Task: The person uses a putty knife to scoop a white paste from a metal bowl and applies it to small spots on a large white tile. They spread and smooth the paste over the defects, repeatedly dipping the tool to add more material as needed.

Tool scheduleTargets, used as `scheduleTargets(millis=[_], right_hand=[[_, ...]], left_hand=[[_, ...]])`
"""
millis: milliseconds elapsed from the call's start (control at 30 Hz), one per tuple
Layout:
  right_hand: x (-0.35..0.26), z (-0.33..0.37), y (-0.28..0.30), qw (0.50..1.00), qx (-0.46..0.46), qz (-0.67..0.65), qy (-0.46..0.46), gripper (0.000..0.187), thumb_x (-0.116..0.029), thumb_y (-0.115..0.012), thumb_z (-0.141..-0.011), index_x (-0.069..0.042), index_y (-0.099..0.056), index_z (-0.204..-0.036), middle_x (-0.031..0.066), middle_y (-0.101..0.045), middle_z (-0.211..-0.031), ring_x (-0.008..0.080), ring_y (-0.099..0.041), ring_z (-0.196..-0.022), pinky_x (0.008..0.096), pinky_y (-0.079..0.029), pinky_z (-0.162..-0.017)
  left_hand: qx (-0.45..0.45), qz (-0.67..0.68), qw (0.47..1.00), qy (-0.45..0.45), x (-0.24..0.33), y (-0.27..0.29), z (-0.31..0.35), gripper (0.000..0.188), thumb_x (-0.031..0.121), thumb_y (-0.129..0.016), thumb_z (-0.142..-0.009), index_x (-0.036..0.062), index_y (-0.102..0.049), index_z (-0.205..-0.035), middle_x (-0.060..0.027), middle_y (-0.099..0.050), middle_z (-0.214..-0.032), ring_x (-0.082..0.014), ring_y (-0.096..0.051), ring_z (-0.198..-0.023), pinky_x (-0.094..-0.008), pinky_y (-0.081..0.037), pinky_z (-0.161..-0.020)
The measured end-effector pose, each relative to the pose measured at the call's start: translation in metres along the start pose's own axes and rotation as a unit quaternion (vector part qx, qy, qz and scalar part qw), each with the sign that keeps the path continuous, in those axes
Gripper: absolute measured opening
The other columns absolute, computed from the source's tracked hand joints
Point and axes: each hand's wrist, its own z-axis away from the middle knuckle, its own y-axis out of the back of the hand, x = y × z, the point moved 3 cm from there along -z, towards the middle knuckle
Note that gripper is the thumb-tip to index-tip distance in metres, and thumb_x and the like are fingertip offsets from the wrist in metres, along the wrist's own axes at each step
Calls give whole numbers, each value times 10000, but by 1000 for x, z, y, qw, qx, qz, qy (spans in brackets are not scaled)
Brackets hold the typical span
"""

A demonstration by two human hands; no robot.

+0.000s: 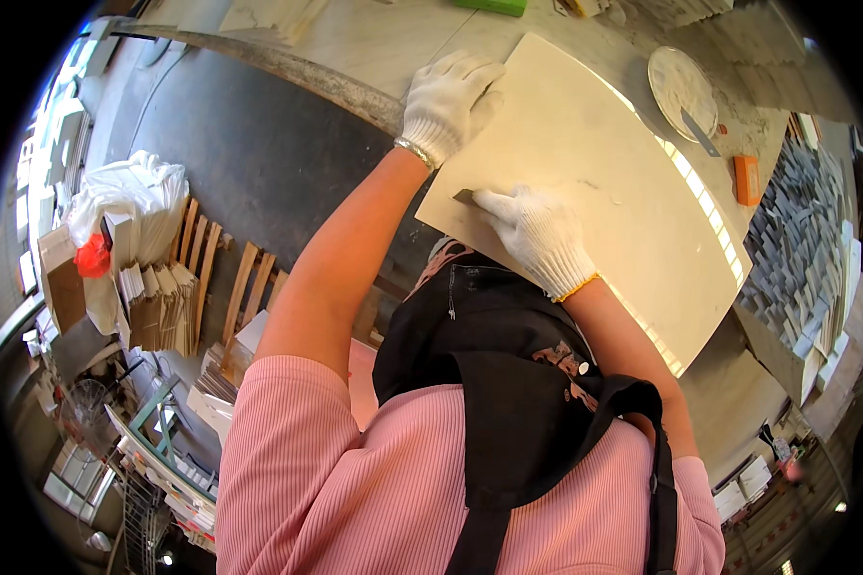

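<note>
A large glossy cream tile (604, 192) lies at an angle on the worktable, partly overhanging its near edge. My left hand (451, 103), in a white knitted glove, rests at the tile's far left edge with its fingers stretched out. My right hand (539, 235), gloved the same way, is over the tile near its left corner. Its fingers are closed on a small flat grey blade (465, 196), held against the surface; most of the blade is hidden. A small dark mark shows on the tile to the right of that hand.
A round plate smeared with whitish paste (676, 86) stands at the far right, a putty knife (700, 132) across its rim. Beside it is an orange box (746, 180). A green block (494, 5) lies at the back. Stacked tiles (796, 249) stand right; wooden pallets (244, 292) stand left.
</note>
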Motion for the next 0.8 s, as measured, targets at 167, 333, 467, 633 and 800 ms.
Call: scheduleTargets(millis=[167, 333, 467, 633, 800], right_hand=[[0, 3, 5, 999, 23, -38, -3, 192, -211, -663, -892, -212, -722, -1075, 110, -643, -755, 304, -658, -708, 429, -524, -626], [11, 23, 13, 979, 51, -183, -74, 279, -213, -747, -859, -180, -743, -1136, 111, -696, -846, 281, -671, -768, 380, -538, -679], [39, 57, 26, 917, 84, -333, -205, 315, -186, -754, -886, -108, -742, -1191, 91, -745, -949, 195, -688, -833, 318, -533, -715], [73, 103, 62, 810, 115, -407, -405, 374, -176, -746, -909, -27, -707, -1251, 38, -714, -946, 106, -616, -774, 256, -487, -681], [95, 167, 81, 763, 184, -394, -479, 409, -179, -718, -921, -6, -674, -1290, 17, -653, -924, 74, -541, -694, 231, -449, -641]], left_hand=[[-4, 0, 1000, 3, 1, 1, -1, 351, 329, -682, -895, 180, -684, -1212, -23, -685, -1256, -258, -590, -1235, -437, -437, -1031], [-16, 13, 1000, 12, 1, 2, 0, 353, 326, -681, -890, 183, -683, -1213, -19, -684, -1266, -265, -588, -1237, -438, -436, -1030], [3, 12, 1000, -1, 4, 1, -2, 318, 301, -684, -877, 174, -690, -1169, -13, -691, -1222, -248, -601, -1206, -437, -446, -1005], [-18, 12, 1000, 7, 2, 2, -2, 317, 277, -687, -866, 156, -687, -1159, -24, -693, -1207, -261, -603, -1198, -442, -444, -1002], [-14, 14, 1000, -10, 3, 3, -4, 311, 269, -699, -859, 154, -688, -1147, -38, -699, -1187, -273, -611, -1177, -455, -453, -981]])
